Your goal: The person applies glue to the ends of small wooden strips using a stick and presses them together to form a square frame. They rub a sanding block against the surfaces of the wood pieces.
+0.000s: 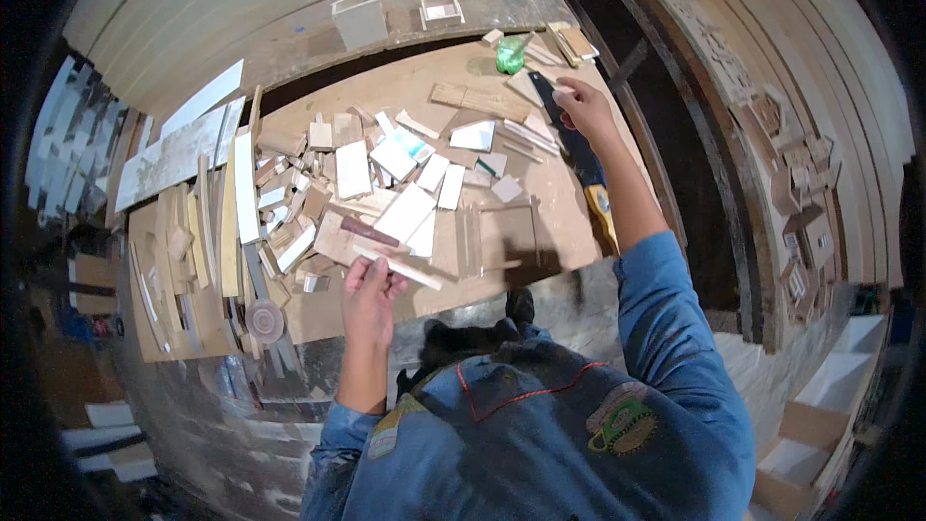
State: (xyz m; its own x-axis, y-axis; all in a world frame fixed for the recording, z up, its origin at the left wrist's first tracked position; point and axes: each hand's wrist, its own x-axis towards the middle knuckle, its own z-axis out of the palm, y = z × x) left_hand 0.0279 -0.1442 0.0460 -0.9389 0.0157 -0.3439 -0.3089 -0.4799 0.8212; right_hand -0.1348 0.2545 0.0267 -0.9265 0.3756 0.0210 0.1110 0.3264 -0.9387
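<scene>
My left hand (370,294) pinches a thin pale wood strip (410,272) near one end, at the front edge of the worktable (569,256). A dark reddish-brown stick (369,232) lies just beyond it, on a wood board. On the far right of the table my right hand (585,108) reaches out with its fingers curled together; whatever they hold, if anything, is too small to make out. Beneath and beside that hand lies a handsaw with a dark blade (576,147) and a yellow handle (600,207). A flat brown wood piece (479,101) lies left of the saw.
Wood and white board offcuts (352,169) cover the table's middle and left. A green plastic cup (509,55) holds a stick at the far edge. Two small open boxes (359,19) (442,8) stand behind. Long strips (231,222) lie left, beside a round wooden disc (264,321).
</scene>
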